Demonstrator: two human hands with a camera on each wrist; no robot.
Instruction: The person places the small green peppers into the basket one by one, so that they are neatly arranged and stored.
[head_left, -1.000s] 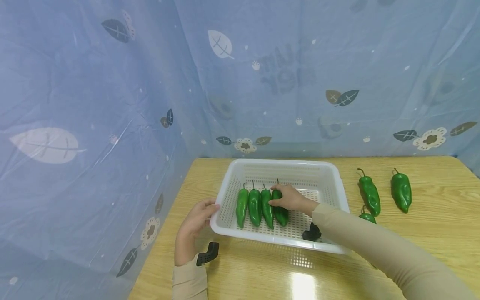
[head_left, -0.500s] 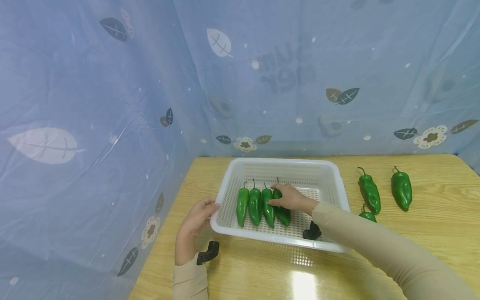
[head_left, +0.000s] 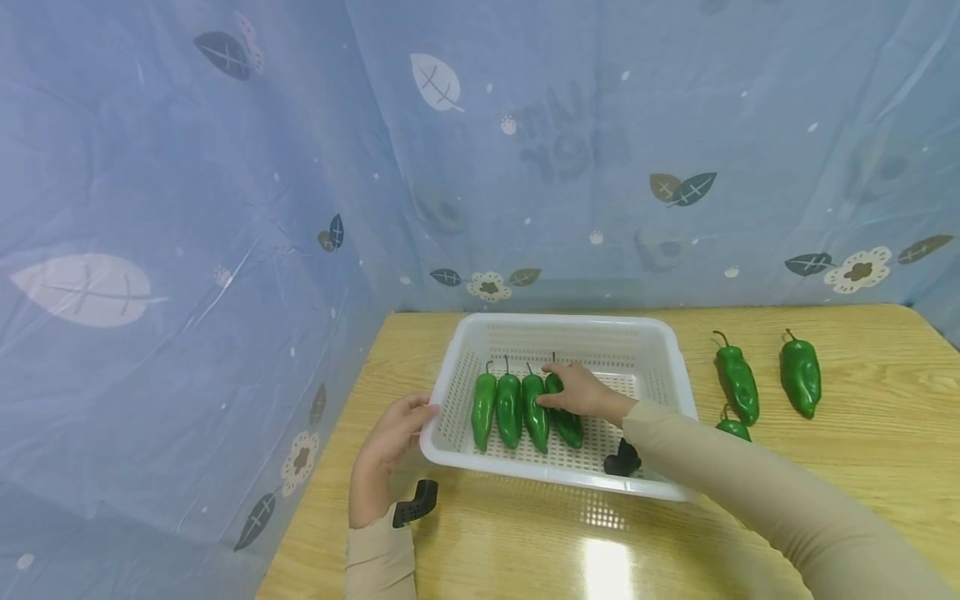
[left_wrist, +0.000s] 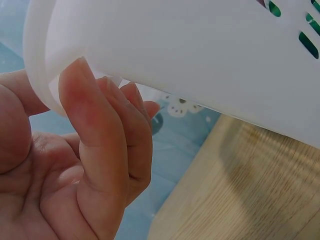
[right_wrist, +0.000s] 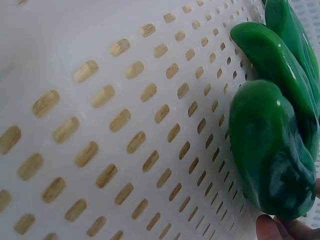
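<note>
A white perforated plastic basket (head_left: 555,474) sits on the table with several green peppers lined up side by side on its floor, stems toward the back. My left hand (head_left: 390,435) grips its left rim; in the left wrist view the fingers (left_wrist: 102,125) curl at the rim from outside. Inside, my right hand (head_left: 583,392) holds the rightmost pepper (head_left: 568,427) near its stem end, thumb toward the neighbouring pepper (head_left: 536,412). That held pepper (right_wrist: 267,150) shows large in the right wrist view, where only fingertips (right_wrist: 270,227) appear below it.
Right of the basket, two green peppers (head_left: 738,385) (head_left: 801,377) lie on the wooden table (head_left: 885,433). A third pepper (head_left: 735,428) is partly hidden by my right sleeve (head_left: 757,475). Black wrist pieces (head_left: 417,502) (head_left: 622,460) show by both wrists. A blue patterned curtain (head_left: 525,167) stands behind and left.
The lower end of the rightmost pepper has swung slightly right, away from its neighbour. Both hands keep nearly the same places, and the head view has shifted a little.
</note>
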